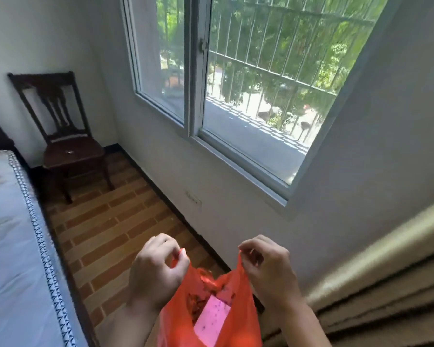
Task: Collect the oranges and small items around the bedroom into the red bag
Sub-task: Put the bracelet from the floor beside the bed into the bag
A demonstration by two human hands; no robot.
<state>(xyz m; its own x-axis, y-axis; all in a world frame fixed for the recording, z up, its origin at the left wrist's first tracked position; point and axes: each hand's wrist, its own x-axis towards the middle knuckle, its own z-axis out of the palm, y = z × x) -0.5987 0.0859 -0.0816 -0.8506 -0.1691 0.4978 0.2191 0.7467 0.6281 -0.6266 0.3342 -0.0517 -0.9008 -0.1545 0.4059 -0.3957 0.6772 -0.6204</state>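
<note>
The red bag (238, 319), thin translucent plastic, hangs low in the middle of the view. My left hand (156, 274) pinches its left handle and my right hand (268, 269) pinches its right handle, so the mouth is held apart. Inside I see a pale pink card (212, 321) and dark orange shapes (206, 276) through the plastic; what they are is unclear. A small shiny item (69, 152) lies on the seat of the dark wooden chair (60, 136) in the far corner.
A mattress (13, 246) with a patterned edge runs along the left. Brown brick-pattern floor (115, 221) lies between it and the white wall. A barred window (248, 78) is ahead, and a beige curtain (386, 284) hangs at the right.
</note>
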